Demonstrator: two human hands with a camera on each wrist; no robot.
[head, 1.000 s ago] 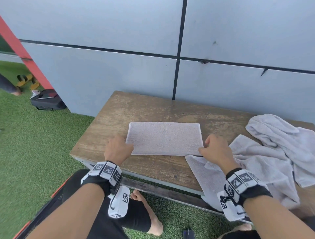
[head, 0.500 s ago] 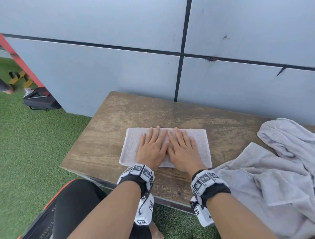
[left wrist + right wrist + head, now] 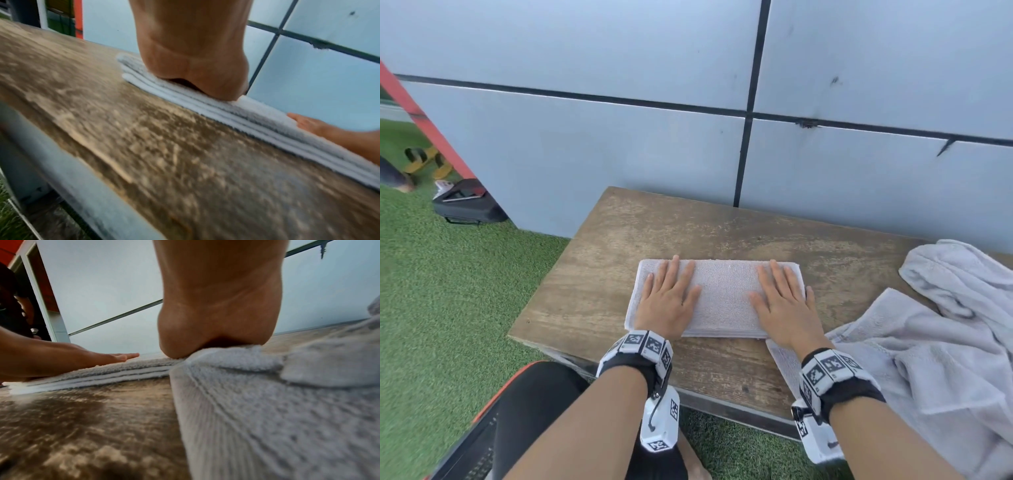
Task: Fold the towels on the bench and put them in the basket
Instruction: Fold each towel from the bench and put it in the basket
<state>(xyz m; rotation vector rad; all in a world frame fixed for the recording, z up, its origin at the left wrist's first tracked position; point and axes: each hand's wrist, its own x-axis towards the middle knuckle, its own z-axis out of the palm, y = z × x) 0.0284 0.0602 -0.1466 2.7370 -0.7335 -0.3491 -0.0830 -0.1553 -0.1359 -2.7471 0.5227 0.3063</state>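
A folded pale grey towel lies flat on the wooden bench, several layers thick along its near edge. My left hand presses flat on its left end with straight fingers. My right hand presses flat on its right end, little finger at the towel's right edge. The left wrist view shows my left palm heel on the towel; the right wrist view shows my right palm heel on it. No basket is in view.
A heap of unfolded grey towels covers the bench's right side, one corner hanging over the front edge under my right wrist. A grey panelled wall backs the bench. Green turf and a black case lie to the left.
My hands went from gripping the towel's near corners to pressing side by side at its middle. Now they have slid apart to its two ends, flat on top.
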